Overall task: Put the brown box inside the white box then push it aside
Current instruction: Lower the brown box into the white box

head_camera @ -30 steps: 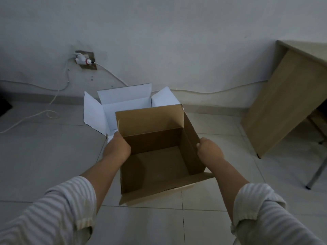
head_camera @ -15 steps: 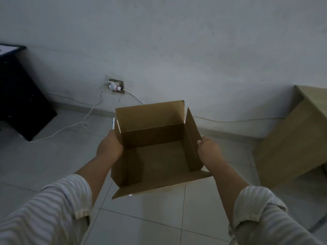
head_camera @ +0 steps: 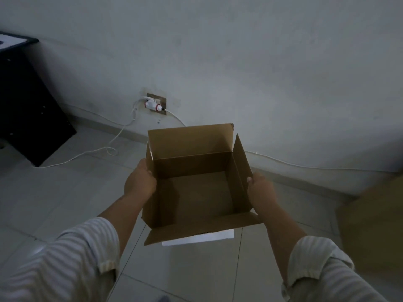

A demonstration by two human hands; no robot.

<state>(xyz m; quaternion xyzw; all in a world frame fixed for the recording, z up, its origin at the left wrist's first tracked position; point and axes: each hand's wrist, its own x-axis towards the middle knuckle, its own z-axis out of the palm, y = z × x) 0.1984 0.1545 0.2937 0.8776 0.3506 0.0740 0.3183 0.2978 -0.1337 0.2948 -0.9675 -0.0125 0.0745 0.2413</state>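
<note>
Brown open cardboard box (head_camera: 196,188), gripped by my left hand (head_camera: 139,182) and right hand (head_camera: 260,189), hovers above white cardboard box (head_camera: 202,237); insertion and pushing remain.

Head-worn view, forward and down, close

The brown box (head_camera: 196,188) sits between both hands (left (head_camera: 139,182), right (head_camera: 261,188)), above the white box (head_camera: 200,238).
</note>
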